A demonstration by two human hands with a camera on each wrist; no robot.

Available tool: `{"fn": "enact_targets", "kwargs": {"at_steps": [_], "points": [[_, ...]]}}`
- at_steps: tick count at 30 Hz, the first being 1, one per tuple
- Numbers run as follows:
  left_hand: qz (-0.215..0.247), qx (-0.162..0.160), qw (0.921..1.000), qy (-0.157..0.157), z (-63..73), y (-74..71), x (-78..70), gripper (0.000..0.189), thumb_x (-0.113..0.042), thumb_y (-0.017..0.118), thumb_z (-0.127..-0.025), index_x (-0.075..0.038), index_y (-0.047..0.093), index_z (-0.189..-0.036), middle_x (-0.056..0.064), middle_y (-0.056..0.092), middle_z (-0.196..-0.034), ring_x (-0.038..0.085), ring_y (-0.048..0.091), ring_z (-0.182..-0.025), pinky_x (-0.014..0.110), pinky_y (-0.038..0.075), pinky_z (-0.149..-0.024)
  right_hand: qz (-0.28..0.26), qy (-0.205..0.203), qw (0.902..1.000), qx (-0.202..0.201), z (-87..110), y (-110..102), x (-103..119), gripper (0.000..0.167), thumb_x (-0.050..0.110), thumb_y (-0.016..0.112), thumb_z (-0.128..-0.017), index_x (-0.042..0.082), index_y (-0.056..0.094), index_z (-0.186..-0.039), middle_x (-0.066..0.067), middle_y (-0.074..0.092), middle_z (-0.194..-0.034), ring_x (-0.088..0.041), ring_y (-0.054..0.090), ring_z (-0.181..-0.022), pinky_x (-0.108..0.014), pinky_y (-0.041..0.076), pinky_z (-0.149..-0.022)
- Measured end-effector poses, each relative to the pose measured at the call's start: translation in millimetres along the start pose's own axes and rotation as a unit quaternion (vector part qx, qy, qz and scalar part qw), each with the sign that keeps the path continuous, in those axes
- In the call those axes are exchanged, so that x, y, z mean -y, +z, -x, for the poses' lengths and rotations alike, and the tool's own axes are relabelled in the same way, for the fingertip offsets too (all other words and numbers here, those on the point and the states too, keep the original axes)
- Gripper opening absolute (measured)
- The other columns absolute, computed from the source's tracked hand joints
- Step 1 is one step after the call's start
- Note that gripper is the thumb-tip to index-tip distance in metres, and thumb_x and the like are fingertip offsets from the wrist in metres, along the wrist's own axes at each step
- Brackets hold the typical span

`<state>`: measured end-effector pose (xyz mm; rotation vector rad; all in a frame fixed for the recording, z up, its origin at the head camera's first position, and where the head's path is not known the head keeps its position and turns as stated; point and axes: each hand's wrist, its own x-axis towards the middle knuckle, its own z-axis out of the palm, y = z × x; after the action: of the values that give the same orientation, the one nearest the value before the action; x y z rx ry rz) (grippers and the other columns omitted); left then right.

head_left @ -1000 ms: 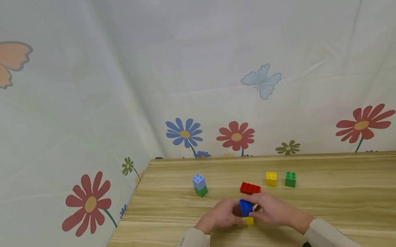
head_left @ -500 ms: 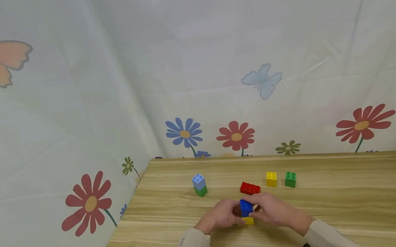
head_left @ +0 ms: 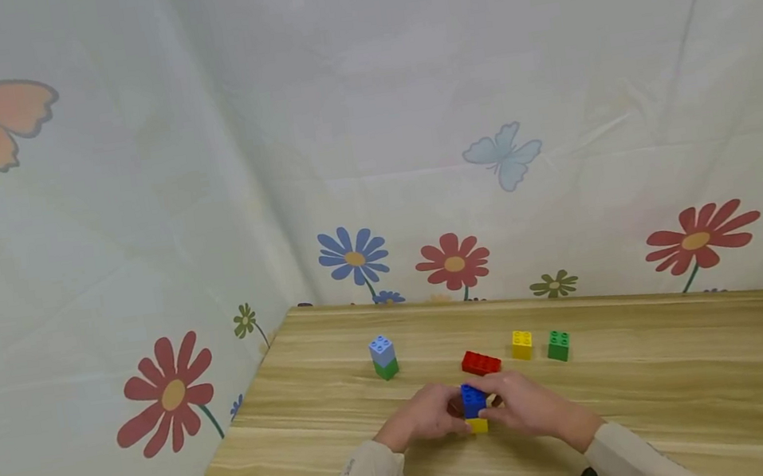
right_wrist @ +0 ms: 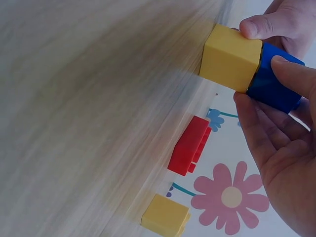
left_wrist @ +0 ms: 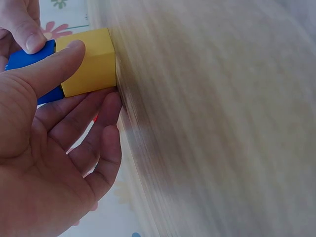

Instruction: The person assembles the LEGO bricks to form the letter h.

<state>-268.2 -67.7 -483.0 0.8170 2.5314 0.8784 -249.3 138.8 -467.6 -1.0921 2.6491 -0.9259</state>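
Observation:
A blue building brick sits on top of a yellow building brick, the two stacked at the front middle of the table. My left hand holds the yellow brick from the left; in the left wrist view its thumb lies along the yellow side, with the fingers under the far side. From the right, my right hand pinches the blue brick between thumb and fingers, as the right wrist view shows. The yellow brick's lower face is right at the wooden surface.
Just behind the hands lies a red long brick. A second yellow brick and a green brick stand to its right. Farther left is a light blue brick on a green one. A flowered curtain borders the wooden table.

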Motion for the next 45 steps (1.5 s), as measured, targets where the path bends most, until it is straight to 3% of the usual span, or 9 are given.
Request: {"fn": "enact_targets", "kwargs": {"at_steps": [16, 31, 45], "points": [[-0.005, -0.008, 1.0000, 0.003, 0.0, 1.7, 0.9, 0.027, -0.019, 0.077, -0.080, -0.015, 0.068, -0.105, -0.011, 0.066, -0.092, 0.002, 0.058, -0.081, 0.022, 0.048, -0.077, 0.020, -0.002, 0.9998, 0.000, -0.3, 0.0, 0.5, 0.047, 0.015, 0.068, -0.088, 0.009, 0.052, -0.133, -0.004, 0.060, -0.120, -0.011, 0.058, -0.096, -0.025, 0.051, -0.079], [-0.029, -0.011, 0.9994, 0.014, 1.1, -0.5, -0.8, 0.028, -0.021, 0.077, -0.080, -0.014, 0.067, -0.105, -0.011, 0.066, -0.091, 0.001, 0.057, -0.079, 0.021, 0.047, -0.076, 0.005, -0.012, 0.9999, -0.008, 0.9, 1.9, -0.8, 0.047, 0.013, 0.067, -0.088, 0.011, 0.052, -0.133, -0.003, 0.060, -0.121, -0.012, 0.058, -0.100, -0.022, 0.051, -0.078], [-0.017, -0.007, 0.9996, 0.021, 1.9, -1.2, -0.2, 0.033, -0.026, 0.076, -0.082, -0.015, 0.064, -0.111, -0.012, 0.064, -0.090, 0.002, 0.057, -0.081, 0.022, 0.048, -0.077, -0.033, 0.031, 0.9989, -0.011, 0.3, 4.1, -3.0, 0.052, 0.013, 0.068, -0.088, 0.005, 0.048, -0.135, -0.008, 0.059, -0.121, -0.016, 0.061, -0.097, -0.028, 0.052, -0.080]]}}
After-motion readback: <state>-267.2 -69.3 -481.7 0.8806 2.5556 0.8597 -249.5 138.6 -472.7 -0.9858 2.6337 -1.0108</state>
